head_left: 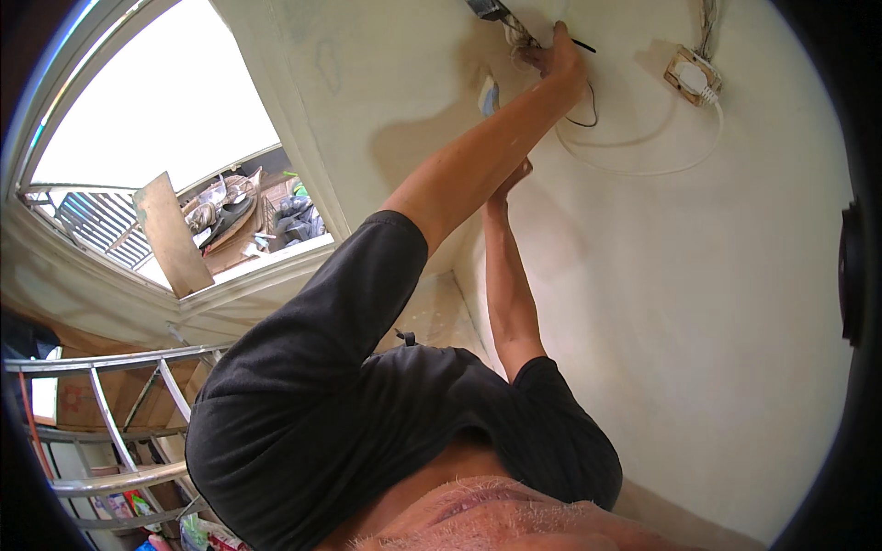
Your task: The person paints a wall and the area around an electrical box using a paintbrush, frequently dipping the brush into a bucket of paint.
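Aslant, tool point(518, 31) (gripped), dark end point(489, 9) up-left

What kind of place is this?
It looks like an indoor room, maybe in a home. There's a big pale wall, a white plug in a socket box, and a window frame with daylight outside.

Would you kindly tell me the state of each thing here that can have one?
Left hand: holding a tool, kind unclear.
Right hand: partly hidden, grip unclear.
Plug: in the socket.
White cord: slack, curving from the plug.
Dark wire: curved.
Board: tilted, at the window.
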Available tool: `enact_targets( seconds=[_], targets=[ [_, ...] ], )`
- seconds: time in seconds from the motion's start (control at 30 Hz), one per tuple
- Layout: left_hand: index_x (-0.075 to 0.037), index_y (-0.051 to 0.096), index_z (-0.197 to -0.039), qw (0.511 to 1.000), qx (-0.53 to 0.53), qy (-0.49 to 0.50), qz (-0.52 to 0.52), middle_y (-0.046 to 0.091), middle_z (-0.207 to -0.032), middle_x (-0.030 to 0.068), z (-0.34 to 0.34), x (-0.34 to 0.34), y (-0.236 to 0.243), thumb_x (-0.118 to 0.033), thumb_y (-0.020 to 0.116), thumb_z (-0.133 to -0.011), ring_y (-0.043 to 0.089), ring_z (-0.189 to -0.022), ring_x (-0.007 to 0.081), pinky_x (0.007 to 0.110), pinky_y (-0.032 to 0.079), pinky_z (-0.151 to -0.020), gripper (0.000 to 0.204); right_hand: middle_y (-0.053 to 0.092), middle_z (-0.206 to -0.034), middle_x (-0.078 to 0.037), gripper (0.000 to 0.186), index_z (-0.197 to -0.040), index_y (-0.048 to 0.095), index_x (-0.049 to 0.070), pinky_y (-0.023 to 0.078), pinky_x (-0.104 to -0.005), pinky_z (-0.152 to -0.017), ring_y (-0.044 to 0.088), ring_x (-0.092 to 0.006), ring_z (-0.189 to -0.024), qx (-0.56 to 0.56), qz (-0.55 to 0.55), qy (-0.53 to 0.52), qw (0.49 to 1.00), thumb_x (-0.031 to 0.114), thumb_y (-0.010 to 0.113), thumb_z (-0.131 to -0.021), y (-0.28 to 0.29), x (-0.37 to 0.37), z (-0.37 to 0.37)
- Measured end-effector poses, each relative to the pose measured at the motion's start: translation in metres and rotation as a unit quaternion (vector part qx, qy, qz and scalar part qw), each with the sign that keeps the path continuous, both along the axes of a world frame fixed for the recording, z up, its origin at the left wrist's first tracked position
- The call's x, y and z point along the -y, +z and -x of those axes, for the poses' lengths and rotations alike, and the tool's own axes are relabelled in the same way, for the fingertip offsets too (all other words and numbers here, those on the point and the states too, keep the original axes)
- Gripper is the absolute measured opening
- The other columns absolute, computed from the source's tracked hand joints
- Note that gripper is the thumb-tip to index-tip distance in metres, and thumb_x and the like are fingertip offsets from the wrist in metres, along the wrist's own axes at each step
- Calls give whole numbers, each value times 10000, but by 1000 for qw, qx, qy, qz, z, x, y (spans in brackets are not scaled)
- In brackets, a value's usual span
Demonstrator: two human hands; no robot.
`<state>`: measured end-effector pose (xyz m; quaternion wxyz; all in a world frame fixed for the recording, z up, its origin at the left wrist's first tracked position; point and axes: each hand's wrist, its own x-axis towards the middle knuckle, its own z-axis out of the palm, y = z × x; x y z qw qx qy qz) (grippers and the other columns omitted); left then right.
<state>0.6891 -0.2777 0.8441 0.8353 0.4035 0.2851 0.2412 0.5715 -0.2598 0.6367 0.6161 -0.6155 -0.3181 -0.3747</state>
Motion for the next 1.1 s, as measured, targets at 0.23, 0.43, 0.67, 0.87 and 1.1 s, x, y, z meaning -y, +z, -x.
enact_targets(
  seconds=[0.23, 0.43, 0.67, 0.87, 1.1],
  targets=[
    [-7, 148, -1541, 991, 122, -5, -50, 363, -1532, 216, 38, -19, -37, -509, 643, -808, 400, -1371, 375, 448, 334, -1109, 1017, 715, -842, -152, 308, -1062, 689, -39, 544, -296, -652, 678, -155, -747, -198, 2, 25, 980, 246, 672, -947, -102, 29, 54],
    [65, 235, -1463, 974, 152, -35, -166, 531, -1339, 242, 71, -58, -79, -453, 642, -841, 547, -1203, 348, 404, 399, -1034, 906, 689, -737, -126, 320, -1022, 686, -58, 514, -321, -603, 615, -173, -642, -287, 87, 13, 954, 253, 667, -951, -182, 72, 103],
    [40, 289, -1391, 939, 118, -38, -320, 518, -1286, 212, 142, -95, -110, -481, 647, -876, 591, -1109, 310, 412, 444, -952, 815, 741, -801, -140, 329, -1031, 689, -55, 555, -294, -676, 725, -188, -749, -375, 84, 1, 923, 264, 663, -955, -204, 101, 132],
    [95, 241, -1403, 892, 56, -8, -449, 444, -1378, 263, 175, -108, -135, -491, 666, -847, 474, -1257, 344, 451, 410, -1008, 912, 730, -789, -95, 302, -1020, 696, -57, 535, -262, -643, 684, -131, -712, -406, 47, 22, 912, 237, 672, -953, -231, 98, 125],
    [0, 148, -1548, 819, 6, 35, -573, 405, -1468, 248, 214, -141, -189, -508, 718, -813, 518, -1260, 356, 479, 400, -1070, 1061, 738, -772, -127, 343, -1030, 695, -57, 558, -297, -658, 709, -177, -696, -440, 131, 87, 884, 275, 673, -947, -226, 89, 117]
  ],
)
